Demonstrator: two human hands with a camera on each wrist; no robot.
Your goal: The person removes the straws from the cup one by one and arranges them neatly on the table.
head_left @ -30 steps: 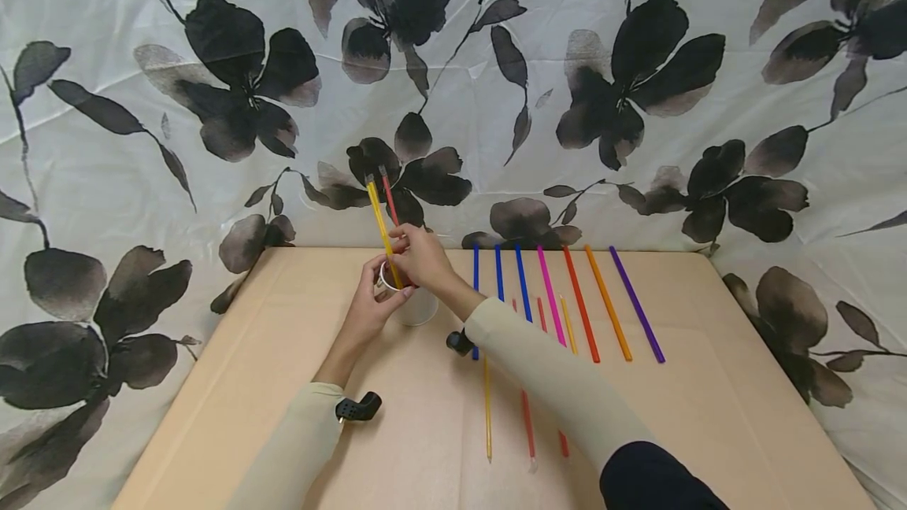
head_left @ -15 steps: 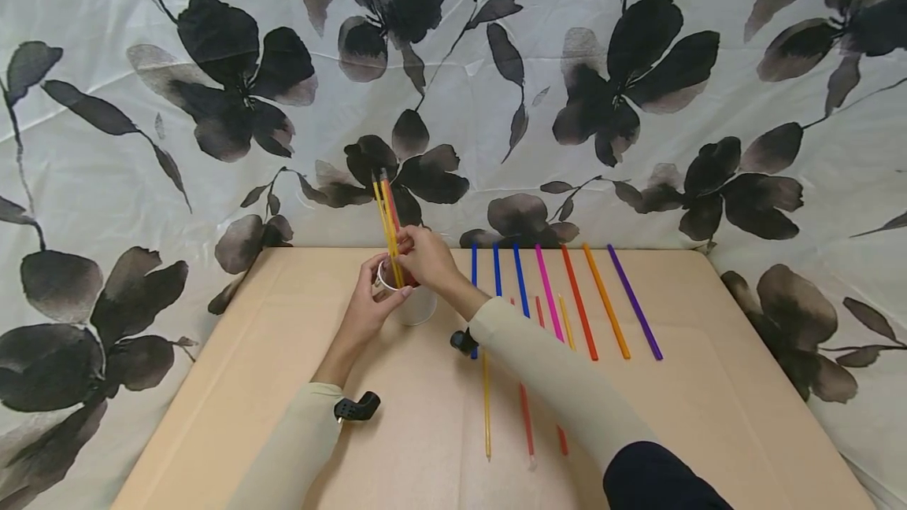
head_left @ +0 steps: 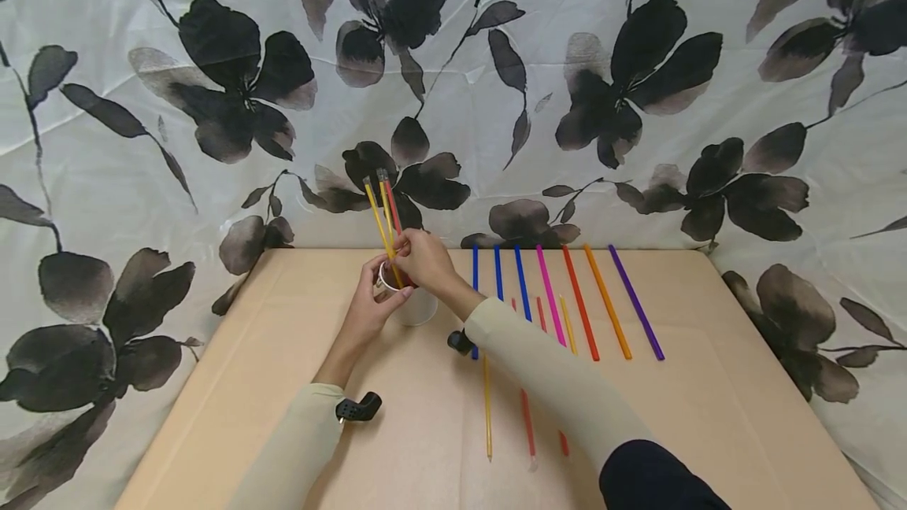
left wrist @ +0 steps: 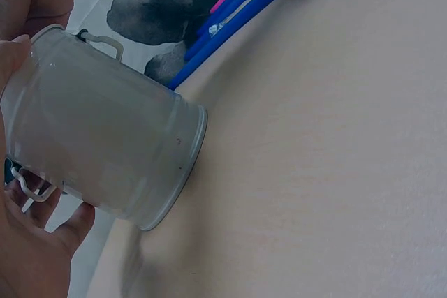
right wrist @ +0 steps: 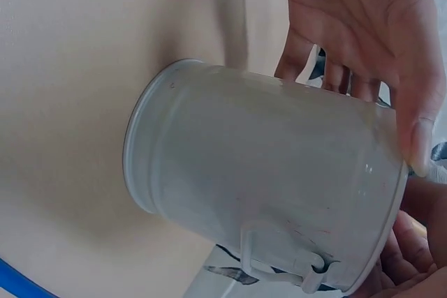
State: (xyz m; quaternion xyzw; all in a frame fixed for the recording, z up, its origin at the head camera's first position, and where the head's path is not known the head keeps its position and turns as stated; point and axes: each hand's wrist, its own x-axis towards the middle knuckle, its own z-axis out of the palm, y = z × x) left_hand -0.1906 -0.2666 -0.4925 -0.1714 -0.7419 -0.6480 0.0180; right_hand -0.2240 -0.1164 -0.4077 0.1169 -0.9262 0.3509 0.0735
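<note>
A small whitish metal pot (head_left: 416, 308) with side handles is tilted above the table, its mouth toward the back. My left hand (head_left: 367, 307) holds it by the side, with the thumb near the rim in the right wrist view. Two yellow pencils (head_left: 376, 206) and a red pencil (head_left: 394, 209) stick up over the mouth of the pot. At the rim, my right hand (head_left: 427, 262) pinches pencils; which ones exactly is hidden by the fingers. One yellow pencil leans apart to the left and runs down into the pot. Both wrist views show mainly the pot's outer wall.
Right of the hands, long blue sticks (head_left: 498, 274), a pink stick (head_left: 546, 282), a red one (head_left: 581, 301), an orange one (head_left: 608, 301) and a purple one (head_left: 636, 301) lie in a row. More pencils, including a yellow one (head_left: 487, 415), lie partly under the right forearm.
The yellow pencils' tops came together beside the red pencil, then spread, with one now leaning left and the other staying by the red. My left hand and the pot stay in place.
</note>
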